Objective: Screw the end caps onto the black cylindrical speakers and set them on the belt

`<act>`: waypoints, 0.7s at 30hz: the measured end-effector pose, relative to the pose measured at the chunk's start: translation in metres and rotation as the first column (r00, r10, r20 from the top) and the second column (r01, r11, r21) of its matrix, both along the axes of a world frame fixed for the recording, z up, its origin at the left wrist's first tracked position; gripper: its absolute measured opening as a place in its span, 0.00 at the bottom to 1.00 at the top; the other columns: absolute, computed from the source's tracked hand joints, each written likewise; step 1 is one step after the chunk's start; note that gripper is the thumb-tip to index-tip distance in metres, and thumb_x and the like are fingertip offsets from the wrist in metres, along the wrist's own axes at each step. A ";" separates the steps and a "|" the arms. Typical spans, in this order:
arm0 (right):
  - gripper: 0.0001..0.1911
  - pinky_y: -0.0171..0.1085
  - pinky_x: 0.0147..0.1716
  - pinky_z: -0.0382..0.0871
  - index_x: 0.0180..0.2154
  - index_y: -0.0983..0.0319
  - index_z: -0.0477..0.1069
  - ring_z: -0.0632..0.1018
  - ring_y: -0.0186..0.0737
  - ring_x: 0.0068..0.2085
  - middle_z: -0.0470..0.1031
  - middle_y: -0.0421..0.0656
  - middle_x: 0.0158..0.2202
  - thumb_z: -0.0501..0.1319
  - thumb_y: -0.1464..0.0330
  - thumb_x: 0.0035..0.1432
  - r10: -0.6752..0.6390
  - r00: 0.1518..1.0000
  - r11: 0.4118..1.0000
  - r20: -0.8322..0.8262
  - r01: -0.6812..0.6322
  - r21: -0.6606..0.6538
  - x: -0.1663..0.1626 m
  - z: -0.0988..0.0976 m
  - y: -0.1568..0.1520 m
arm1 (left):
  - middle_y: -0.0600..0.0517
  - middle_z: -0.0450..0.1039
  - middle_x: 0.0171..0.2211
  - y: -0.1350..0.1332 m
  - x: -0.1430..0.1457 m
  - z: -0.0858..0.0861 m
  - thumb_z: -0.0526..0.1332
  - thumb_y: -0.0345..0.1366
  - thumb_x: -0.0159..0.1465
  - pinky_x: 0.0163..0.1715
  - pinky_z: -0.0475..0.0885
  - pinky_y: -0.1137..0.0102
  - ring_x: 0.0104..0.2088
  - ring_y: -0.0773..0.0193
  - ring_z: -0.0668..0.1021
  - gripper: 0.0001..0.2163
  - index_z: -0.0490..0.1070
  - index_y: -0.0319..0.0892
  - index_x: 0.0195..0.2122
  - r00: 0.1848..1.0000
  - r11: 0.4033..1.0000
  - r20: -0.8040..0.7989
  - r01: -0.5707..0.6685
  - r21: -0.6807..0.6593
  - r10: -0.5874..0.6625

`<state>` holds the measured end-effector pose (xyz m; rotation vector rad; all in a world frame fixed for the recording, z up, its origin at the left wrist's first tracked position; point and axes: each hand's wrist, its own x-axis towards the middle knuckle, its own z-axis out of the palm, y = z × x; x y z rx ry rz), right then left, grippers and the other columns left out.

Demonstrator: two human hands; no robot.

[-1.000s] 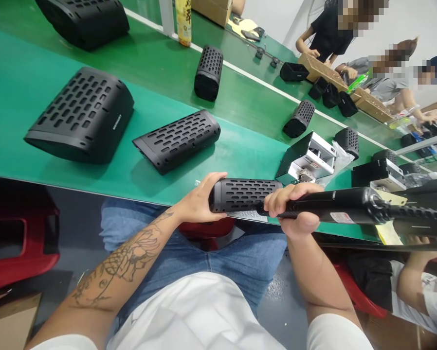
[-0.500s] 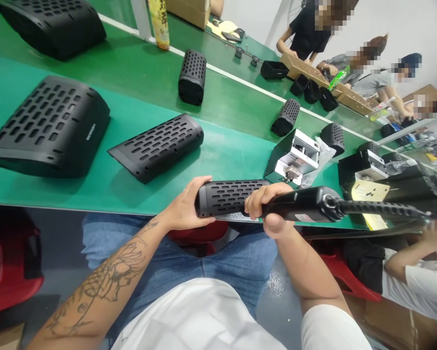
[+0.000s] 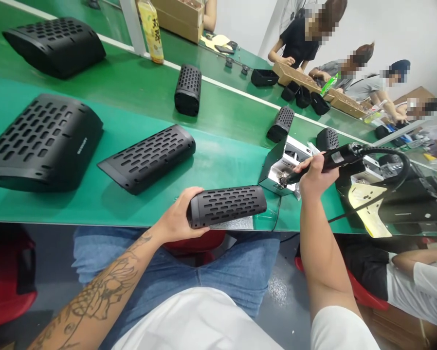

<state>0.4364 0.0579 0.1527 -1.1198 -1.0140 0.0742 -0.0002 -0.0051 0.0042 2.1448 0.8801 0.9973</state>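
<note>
My left hand (image 3: 180,216) is wrapped round the left end of a black slotted speaker housing (image 3: 229,204), which is at the table's near edge above a sheet of bubble wrap (image 3: 236,223). In my right hand (image 3: 317,179) is a black electric screwdriver (image 3: 337,158) with a cable at its back end. Its tip is at the front of a white and black screw feeder (image 3: 289,158); whether it touches a screw there is too small to tell. A similar housing (image 3: 149,158) lies on the mat to the left of the held one.
Larger black housings (image 3: 45,141) stand at the left, and smaller ones (image 3: 188,90) farther back. A yellow-labelled bottle (image 3: 152,31) stands by a white post. A yellow sheet (image 3: 368,206) hangs at the right edge. Co-workers sit across the table and at my right.
My right hand has moved the electric screwdriver away from the housing, right and up to the screw feeder. My left hand still holds the housing.
</note>
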 end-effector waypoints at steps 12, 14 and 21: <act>0.22 0.41 0.19 0.77 0.48 0.52 0.84 0.74 0.41 0.17 0.73 0.31 0.23 0.76 0.41 0.75 0.421 0.903 0.893 -0.086 -0.397 0.212 -0.083 0.035 -0.086 | 0.37 0.73 0.81 0.000 0.008 0.013 0.87 0.45 0.62 0.82 0.81 0.39 0.80 0.30 0.82 0.56 0.61 0.52 0.87 0.999 0.994 0.032 0.027 -0.104 -0.024; 0.23 0.43 0.21 0.80 0.54 0.49 0.86 0.76 0.41 0.18 0.77 0.33 0.25 0.73 0.39 0.79 0.642 0.765 0.760 -0.047 -0.627 0.175 -0.120 0.040 -0.107 | 0.37 0.72 0.82 -0.001 0.010 0.015 0.86 0.45 0.62 0.82 0.81 0.37 0.80 0.31 0.82 0.55 0.61 0.53 0.87 0.999 0.992 0.031 0.025 -0.124 -0.021; 0.22 0.41 0.22 0.81 0.52 0.50 0.82 0.75 0.38 0.18 0.80 0.31 0.25 0.77 0.41 0.77 0.817 0.576 0.575 -0.022 -0.812 0.097 -0.216 0.032 -0.112 | 0.37 0.72 0.83 -0.003 0.015 0.014 0.86 0.46 0.63 0.81 0.82 0.36 0.79 0.31 0.82 0.56 0.60 0.53 0.88 0.999 0.987 0.038 0.026 -0.159 -0.020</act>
